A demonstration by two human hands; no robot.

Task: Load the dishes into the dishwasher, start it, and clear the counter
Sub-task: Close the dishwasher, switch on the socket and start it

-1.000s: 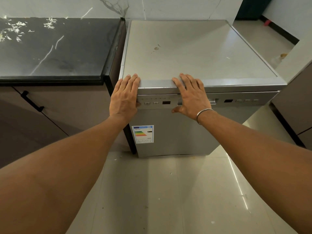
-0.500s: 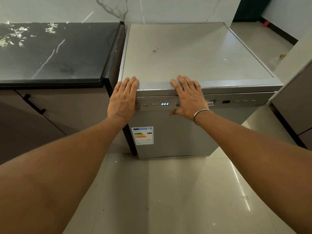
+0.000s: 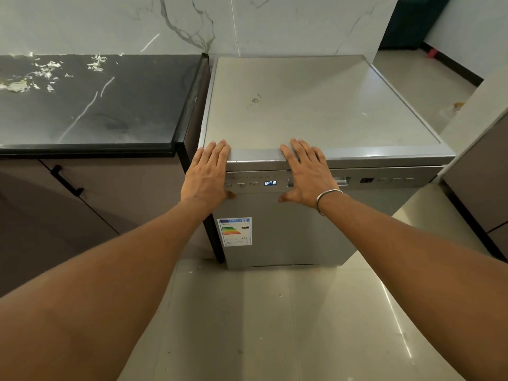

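**Both hands flat on the front edge of the closed dishwasher**

The dishwasher, a grey free-standing unit, stands on the tiled floor just to the right of the dark marble worktop, with its door closed. The left hand lies released and grasps nothing. Its straight fingers reach over the front left corner of the top, and its palm covers the left end of the control strip. The right hand is likewise released, fingers straight and slightly spread over the front edge, with the thumb pointing left against the door. A thin metal bangle circles the right wrist.

Between the two hands a small display glows with blue digits, and a row of buttons sits just to its left. A coloured energy label is stuck on the door's lower left. Pale scraps lie scattered on the far left of the worktop. A black bar handle is fixed to the brown cupboard below it.
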